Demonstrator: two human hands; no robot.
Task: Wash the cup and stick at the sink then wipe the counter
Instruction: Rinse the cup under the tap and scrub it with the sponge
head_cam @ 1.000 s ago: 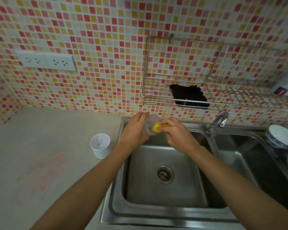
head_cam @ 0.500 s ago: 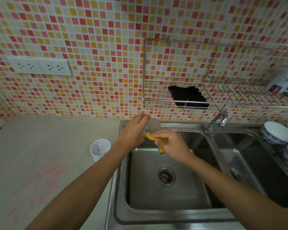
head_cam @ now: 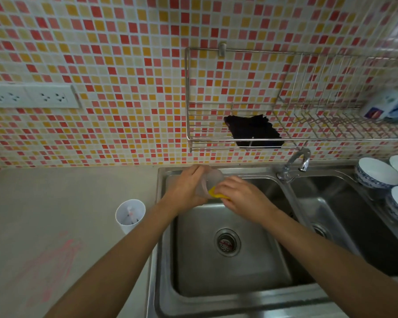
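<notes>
Over the back of the left sink basin (head_cam: 228, 278), my left hand (head_cam: 184, 188) grips a clear plastic cup (head_cam: 210, 180), tilted with its mouth toward the right. My right hand (head_cam: 241, 196) presses a yellow sponge (head_cam: 216, 193) against the cup's lower rim. A second white cup (head_cam: 130, 215) stands upright on the counter (head_cam: 55, 214) just left of the sink, with a thin stick (head_cam: 130, 214) inside it. Pink smears (head_cam: 53, 265) mark the counter at the front left.
A tap (head_cam: 296, 164) stands between the two basins. A wire rack (head_cam: 296, 138) on the tiled wall holds a dark cloth (head_cam: 253, 131) and a packet (head_cam: 386, 106). White bowls (head_cam: 377, 173) with blue rims sit at the right. Wall sockets (head_cam: 32, 96) are at the left.
My right hand with the sponge has shifted around the cup's rim, from inside the mouth to its lower edge. The left hand keeps the cup in about the same place.
</notes>
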